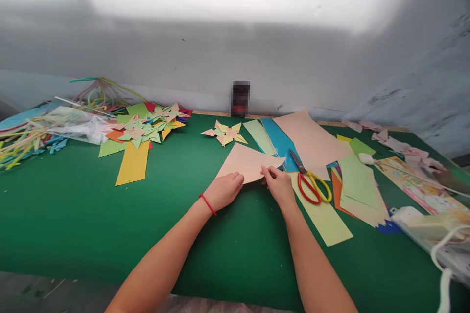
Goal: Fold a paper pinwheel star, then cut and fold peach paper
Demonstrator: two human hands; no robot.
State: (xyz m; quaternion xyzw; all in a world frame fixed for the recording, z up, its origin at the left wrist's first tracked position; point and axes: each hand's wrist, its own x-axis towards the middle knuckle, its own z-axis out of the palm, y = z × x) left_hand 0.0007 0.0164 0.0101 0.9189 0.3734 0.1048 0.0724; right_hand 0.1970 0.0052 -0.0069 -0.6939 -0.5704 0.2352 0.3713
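Observation:
A pale pink sheet of paper (245, 160) is between my two hands, its near edge lifted and slightly curved above the green table (176, 215). My left hand (224, 190), with a red band at the wrist, is closed on the paper's near left edge. My right hand (278, 183) pinches the near right edge between thumb and fingers. Close to my right hand lie scissors (310, 183) with one red and one yellow handle, blades pointing away. Beneath them is a pale yellow-green paper strip (325, 222). Beyond the sheet sits a folded paper star (226, 133) in pink and yellow.
Folded paper stars (141, 129) and a yellow strip (132, 164) lie at left, beside a plastic bag (88, 124) and fuzzy coloured stems (22, 149). Right are a large pink sheet (312, 139), stacked papers (362, 186) and a white cable (445, 283). A wall stands behind.

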